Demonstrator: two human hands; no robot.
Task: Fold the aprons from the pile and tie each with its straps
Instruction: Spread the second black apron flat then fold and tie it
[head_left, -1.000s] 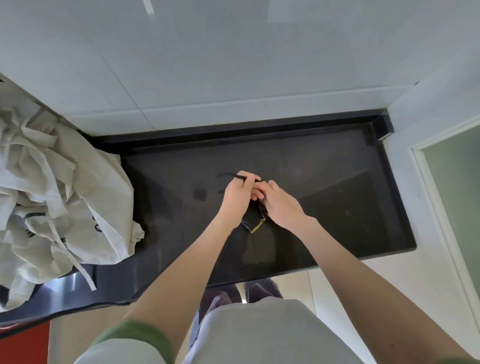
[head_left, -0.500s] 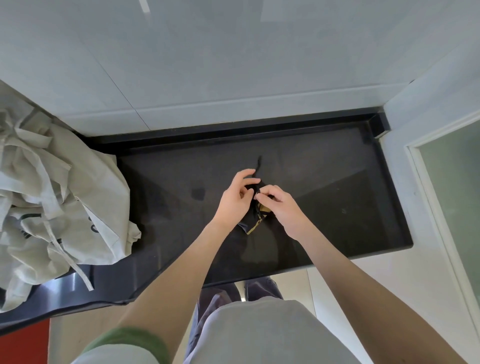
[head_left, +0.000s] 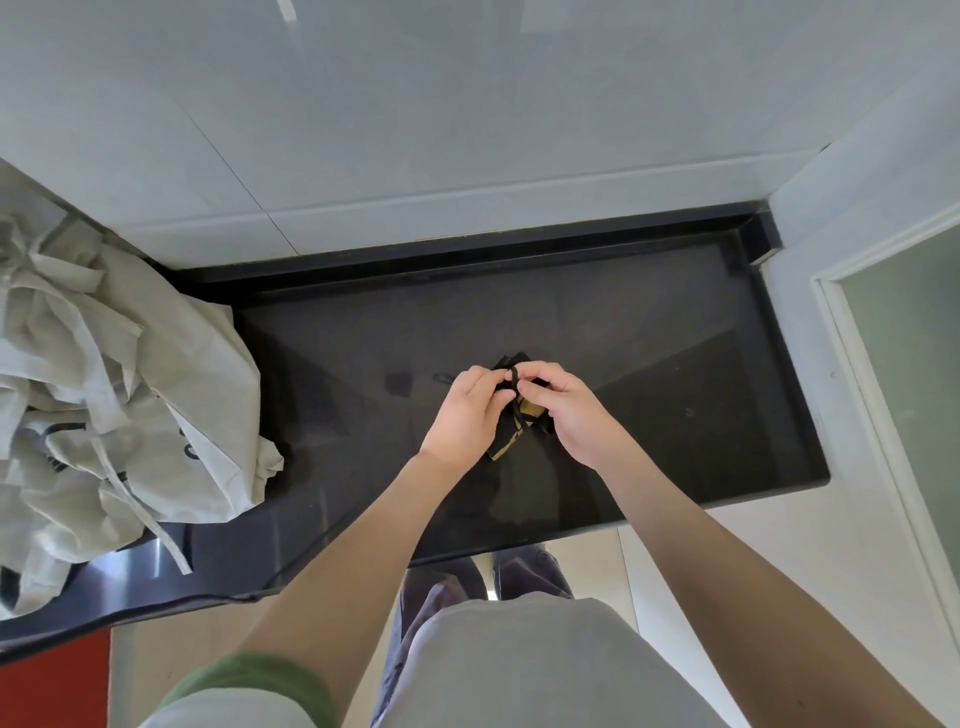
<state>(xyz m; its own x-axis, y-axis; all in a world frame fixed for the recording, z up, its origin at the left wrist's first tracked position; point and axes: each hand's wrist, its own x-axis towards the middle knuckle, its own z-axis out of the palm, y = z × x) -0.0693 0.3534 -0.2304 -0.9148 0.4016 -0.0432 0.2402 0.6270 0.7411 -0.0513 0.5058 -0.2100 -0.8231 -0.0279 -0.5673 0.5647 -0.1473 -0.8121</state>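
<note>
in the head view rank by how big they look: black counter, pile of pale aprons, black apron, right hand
1. black counter
2. pile of pale aprons, cut off at the picture's left edge
3. right hand
4. black apron, mostly covered, so its rank against the hand is unsure

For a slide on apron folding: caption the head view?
Left hand and right hand pinch a black strap above the folded black apron; beige apron pile lies to the left.
</note>
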